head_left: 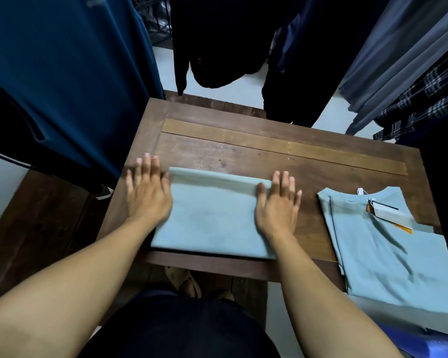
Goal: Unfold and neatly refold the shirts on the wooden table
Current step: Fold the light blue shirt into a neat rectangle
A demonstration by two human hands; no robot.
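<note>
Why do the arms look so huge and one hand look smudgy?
In the head view, the wide lens stretches the near arms and bows the table; the left hand is slightly motion-blurred, the right hand sharper; dim light leaves the hanging clothes nearly black.

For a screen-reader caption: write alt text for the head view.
A person's left hand and right hand lie flat at the left and right edges of a folded pale blue shirt on a wooden table. A second pale blue shirt with a tag lies to the right; garments hang around.
</note>
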